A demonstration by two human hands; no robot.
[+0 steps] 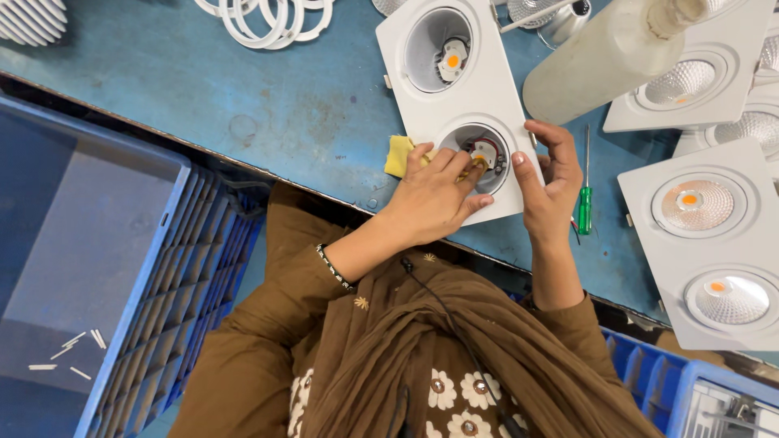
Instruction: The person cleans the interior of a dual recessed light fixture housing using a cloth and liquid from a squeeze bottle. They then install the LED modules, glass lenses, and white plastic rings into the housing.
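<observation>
A white rectangular lamp housing (479, 101) with two round openings lies on the blue table (243, 97). My left hand (434, 199) rests on its near end and presses a yellow cloth (398, 154) into the lower opening (487, 150), where a small lamp part with wires shows. My right hand (548, 182) grips the housing's right edge beside that opening. The upper opening (442, 53) shows a small orange lamp chip.
A green screwdriver (584, 207) lies just right of my right hand. A pale plastic bottle (608, 57) stands behind it. More white housings with reflectors (698, 203) fill the right side. White rings (268, 20) lie at the back. Blue crates (122, 268) (698, 397) stand below the table edge.
</observation>
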